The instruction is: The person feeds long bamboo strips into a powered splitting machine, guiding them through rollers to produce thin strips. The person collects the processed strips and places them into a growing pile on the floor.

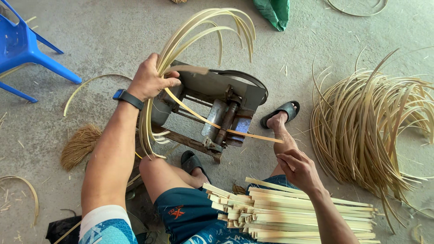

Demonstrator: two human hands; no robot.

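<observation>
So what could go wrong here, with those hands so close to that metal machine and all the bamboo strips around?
1. The left hand holds a bent bunch of strips right at the machine; the fingers might get nicked if they slide inward.
2. The right hand is at the end of the strip leaving the machine; its thin edge could cut or splinter skin.
3. The stack of slats on the lap might slip off.

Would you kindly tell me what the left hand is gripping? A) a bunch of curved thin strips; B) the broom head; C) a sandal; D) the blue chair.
A: the left hand is closed around a bunch of curved strips arching over the machine, while the right hand feeds a single strip.
</observation>
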